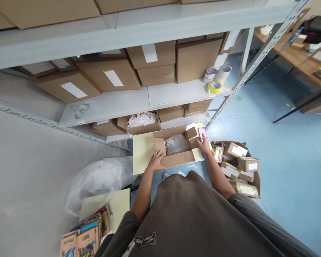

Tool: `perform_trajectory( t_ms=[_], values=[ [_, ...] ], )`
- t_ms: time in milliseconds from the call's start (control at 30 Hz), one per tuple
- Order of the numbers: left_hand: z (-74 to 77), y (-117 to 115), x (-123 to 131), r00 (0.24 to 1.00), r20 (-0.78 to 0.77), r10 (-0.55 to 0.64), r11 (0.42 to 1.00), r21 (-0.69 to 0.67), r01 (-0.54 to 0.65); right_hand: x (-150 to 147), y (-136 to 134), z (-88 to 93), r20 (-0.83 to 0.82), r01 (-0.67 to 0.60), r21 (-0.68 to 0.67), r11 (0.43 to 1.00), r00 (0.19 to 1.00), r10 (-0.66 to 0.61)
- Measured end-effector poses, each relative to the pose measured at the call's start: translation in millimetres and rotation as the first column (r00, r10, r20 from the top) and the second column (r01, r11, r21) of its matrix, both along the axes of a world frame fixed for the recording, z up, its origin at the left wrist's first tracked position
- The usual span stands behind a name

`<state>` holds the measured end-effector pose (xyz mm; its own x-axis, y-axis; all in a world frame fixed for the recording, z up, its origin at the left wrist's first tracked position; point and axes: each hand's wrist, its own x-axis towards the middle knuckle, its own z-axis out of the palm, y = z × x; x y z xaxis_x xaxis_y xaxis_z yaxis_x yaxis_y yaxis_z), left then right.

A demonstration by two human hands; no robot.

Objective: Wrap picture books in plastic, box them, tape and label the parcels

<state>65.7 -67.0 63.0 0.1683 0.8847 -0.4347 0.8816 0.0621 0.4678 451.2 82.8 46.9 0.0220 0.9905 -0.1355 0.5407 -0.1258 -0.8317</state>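
Observation:
An open cardboard box (178, 160) sits on a narrow pale yellow table (143, 151), its flaps folded outward. Inside it lies a white plastic-wrapped item (178, 144); whatever is beneath is hidden. My left hand (156, 161) rests with spread fingers on the box's near left corner and flap, gripping nothing. At the table's right end lies a phone (203, 134) with a pink lit screen. My right hand (204, 145) has a finger on that screen and its thumb out to the side by the right flap. A blue tape roll (204, 155) is partly covered by my right wrist.
Metal shelves (171, 94) with cardboard boxes and tape rolls (214, 87) stand ahead. A large carton of small parcels (239, 150) is on the floor at right. To the left are a clear plastic bag (101, 178) and stacked colourful packages (85, 235).

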Motion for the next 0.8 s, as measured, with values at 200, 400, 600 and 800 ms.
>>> perform_trajectory(
  t_ms=[200, 400, 600, 800],
  values=[
    [3.4, -4, -7, 0.999, -0.035, 0.013, 0.998, 0.059, -0.011, -21, -4, 10.5, -0.183, -0.138, -0.042, 0.99, 0.975, 0.128],
    [11.8, -11, -20, 0.979, 0.146, 0.139, 0.988, 0.045, -0.147, -65, -6, 19.2, -0.165, -0.348, -0.062, 0.935, 0.928, 0.334],
    [21.0, -19, -25, 0.83, 0.353, 0.433, 0.898, -0.094, -0.429, -62, -3, 19.4, -0.247, -0.447, -0.116, 0.887, 0.878, 0.41],
    [16.6, -8, 3, 0.697, 0.332, 0.635, 0.738, 0.005, -0.675, -44, -19, 9.3, -0.434, -0.329, -0.151, 0.932, 0.869, 0.237]
  ],
)
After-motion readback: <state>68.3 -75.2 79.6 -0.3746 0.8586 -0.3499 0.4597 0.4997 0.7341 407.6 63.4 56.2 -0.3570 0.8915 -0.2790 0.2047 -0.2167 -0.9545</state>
